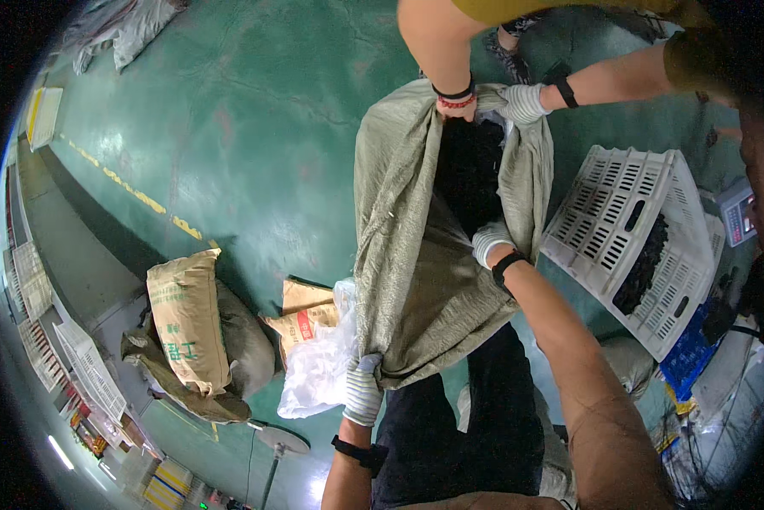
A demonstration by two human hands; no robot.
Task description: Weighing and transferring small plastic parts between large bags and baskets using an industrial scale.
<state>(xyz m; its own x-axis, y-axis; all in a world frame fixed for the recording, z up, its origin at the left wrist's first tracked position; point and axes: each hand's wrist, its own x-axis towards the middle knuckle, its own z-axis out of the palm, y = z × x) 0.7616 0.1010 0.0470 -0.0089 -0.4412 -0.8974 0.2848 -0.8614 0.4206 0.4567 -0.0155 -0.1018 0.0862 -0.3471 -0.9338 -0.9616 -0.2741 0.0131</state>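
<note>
Sack position: I see a large grey-green woven sack [416,255] stretched in the air between me and a co-worker, over the green floor [229,127].
Long axis: it runs from near to far, from my left hand up to the co-worker's hands, and it leans a little to the right at the far end.
Left hand: my left hand [363,389], in a striped work glove, is closed tightly on the near bottom corner of the sack, low and left of my legs.
Right hand: my right hand [491,241], also gloved, is curled over the right edge of the sack mouth, near its middle. This hand is nearer to the opening.
Co-worker: one bare hand [455,105] and one gloved hand [523,103] grip the far rim of the sack and keep the mouth wide.
Sack contents: inside the mouth I see something dark [467,174]; I cannot tell what it is.
White crate: a white slotted plastic crate [628,246] stands tilted just to the right of the sack, with a small heap of dark pieces [641,268] in it.
Left side: a clear plastic bag [318,365] hangs beside the near corner, and full tan sacks [191,327] lie further left.
</note>
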